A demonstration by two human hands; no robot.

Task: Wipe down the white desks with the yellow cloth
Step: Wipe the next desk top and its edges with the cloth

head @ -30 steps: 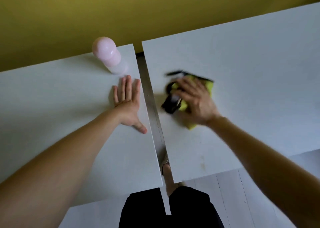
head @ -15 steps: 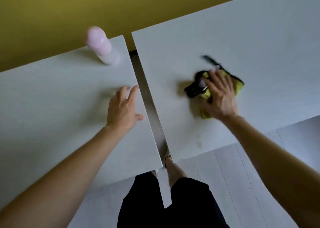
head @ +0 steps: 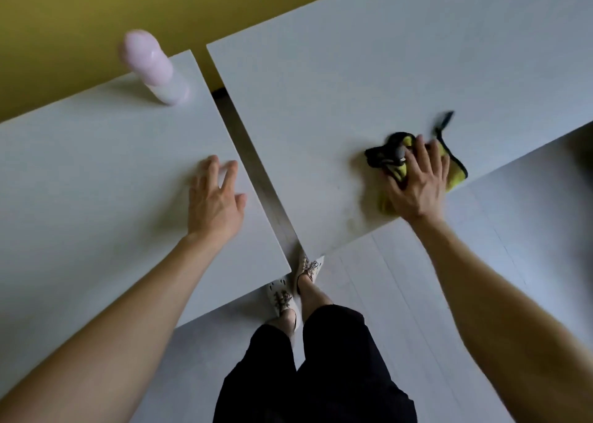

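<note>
I see the yellow cloth [head: 455,173] bunched up on the right desk [head: 353,69], at the right of the frame and close to the desk's near edge. Its long axis runs from lower left to upper right, and a blurred black strap points toward the upper right. My right hand [head: 417,182] lies flat on top of it with the fingers spread and straight, pressing down and covering its middle, so yellow shows only on either side. My left hand [head: 215,204] is well apart at centre left on the left desk [head: 80,182], loose and holding nothing. A narrow gap [head: 256,172] separates the desks. A pink bottle [head: 154,69] stands at upper left near the yellow wall [head: 80,11].
</note>
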